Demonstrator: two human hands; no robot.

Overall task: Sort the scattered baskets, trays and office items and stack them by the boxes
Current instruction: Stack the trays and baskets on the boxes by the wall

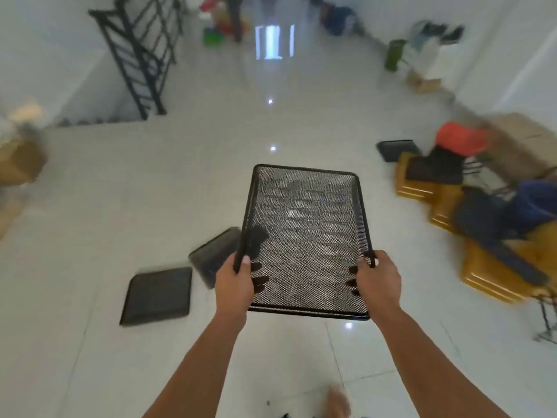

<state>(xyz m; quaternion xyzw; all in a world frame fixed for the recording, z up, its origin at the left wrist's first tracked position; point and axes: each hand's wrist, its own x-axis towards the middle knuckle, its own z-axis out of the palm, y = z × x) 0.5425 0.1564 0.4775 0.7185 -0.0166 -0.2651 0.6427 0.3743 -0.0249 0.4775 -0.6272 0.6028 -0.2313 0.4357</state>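
Note:
I hold a black wire-mesh tray (304, 218) flat in front of me, above the white tiled floor. My left hand (233, 280) grips its near left edge, thumb on top and fingers under the mesh. My right hand (378, 280) grips the near right edge the same way. Two more black mesh trays lie on the floor at the lower left: one flat (158, 295), the other (212, 254) tilted and partly hidden behind the held tray. A further black tray (396, 149) lies at the right by the pile.
At the right stand yellow crates (417, 188), a red basket (459, 138), blue items (530, 209) and cardboard boxes (524, 140). A black stair railing (141, 52) guards a stairwell at the upper left. Another cardboard box (21, 164) sits at the left edge.

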